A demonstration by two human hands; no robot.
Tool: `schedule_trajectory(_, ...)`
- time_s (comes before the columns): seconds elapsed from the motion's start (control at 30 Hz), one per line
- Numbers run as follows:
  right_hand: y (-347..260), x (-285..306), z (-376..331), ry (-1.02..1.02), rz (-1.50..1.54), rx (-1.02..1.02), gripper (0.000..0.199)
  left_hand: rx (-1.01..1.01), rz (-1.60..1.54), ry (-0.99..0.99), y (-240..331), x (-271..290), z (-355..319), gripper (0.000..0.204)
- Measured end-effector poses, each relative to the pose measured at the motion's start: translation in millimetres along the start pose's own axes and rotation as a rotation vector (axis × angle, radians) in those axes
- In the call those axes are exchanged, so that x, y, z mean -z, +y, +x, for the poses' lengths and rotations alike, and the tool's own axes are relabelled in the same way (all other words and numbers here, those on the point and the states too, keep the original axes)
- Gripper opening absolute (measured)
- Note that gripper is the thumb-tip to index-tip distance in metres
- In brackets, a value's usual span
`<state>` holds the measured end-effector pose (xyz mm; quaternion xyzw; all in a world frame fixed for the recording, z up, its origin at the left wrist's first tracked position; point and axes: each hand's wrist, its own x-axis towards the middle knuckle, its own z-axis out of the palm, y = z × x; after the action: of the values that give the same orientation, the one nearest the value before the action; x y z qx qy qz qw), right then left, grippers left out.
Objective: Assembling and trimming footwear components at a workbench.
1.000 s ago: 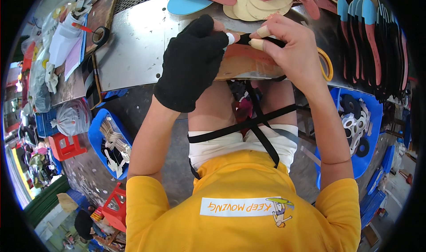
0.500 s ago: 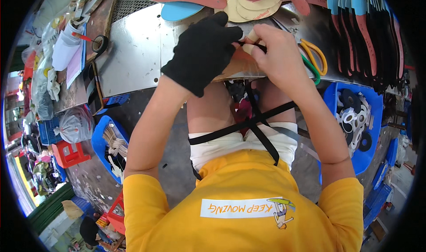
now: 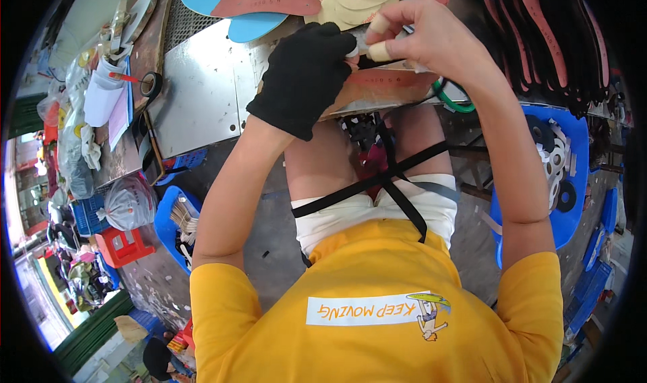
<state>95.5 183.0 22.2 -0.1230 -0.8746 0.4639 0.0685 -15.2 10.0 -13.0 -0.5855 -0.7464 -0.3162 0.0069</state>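
My left hand [image 3: 303,76], in a black glove with bare fingertips, is closed on one end of a black strip [image 3: 379,63]. Below the strip lies a reddish-brown sole-shaped piece [image 3: 391,80] at the bench edge. My right hand [image 3: 441,43] is bare, with pale tape on the thumb and forefinger. These two stand apart beside the strip, and its other fingers are partly hidden. A green scissors handle [image 3: 455,101] shows under my right wrist, the rest of the scissors largely covered.
Blue and reddish sole pieces [image 3: 263,2] and cream ones [image 3: 347,6] lie along the far bench. Black-edged soles [image 3: 542,33] stand at the right. Blue bins of rolls [image 3: 576,161] and strips [image 3: 168,225] flank my legs. A black tape roll [image 3: 151,83] sits at the left.
My right hand has moved up and right, away from the left, and its thumb and forefinger have parted. More strip and sole piece show. The view has shifted slightly.
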Motion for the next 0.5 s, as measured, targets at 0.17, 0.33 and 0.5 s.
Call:
schedule_trajectory(0.17, 15, -14, -31, 0.113, -0.243, 0.09, 0.014, -0.019, 0.024, 0.032, 7, 0, 5, 0.018)
schedule_trajectory(0.33, 21, -18, -34, 0.164, -0.307, 0.236, 0.013, -0.066, 0.159, -0.046, 11, 6, 4, 0.02)
schedule_trajectory(0.5, 29, -4, -35, 0.116, -0.265, 0.22, 0.012, -0.212, 0.127, 0.039, 20, -7, 22, 0.022)
